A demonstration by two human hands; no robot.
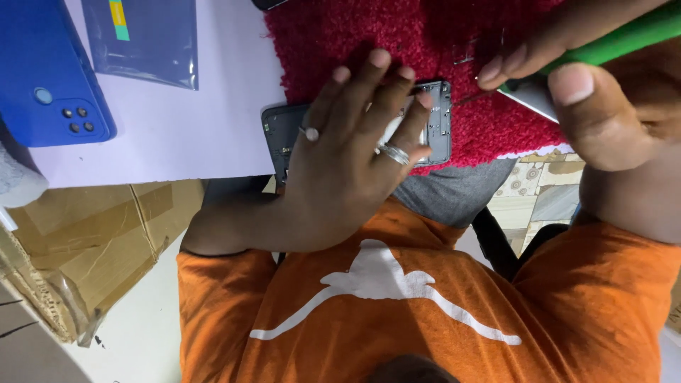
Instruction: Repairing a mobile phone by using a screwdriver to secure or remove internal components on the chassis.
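While the left hand [347,149] covers the opened phone [433,117], the blue back cover [50,71] lies apart.

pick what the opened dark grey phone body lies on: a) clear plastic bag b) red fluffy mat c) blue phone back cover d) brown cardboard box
b: the opened dark grey phone body, pressed flat by the left hand, lies mostly on the red fluffy mat, its left end reaching onto white paper, while the right hand holds a green-handled screwdriver beside it.
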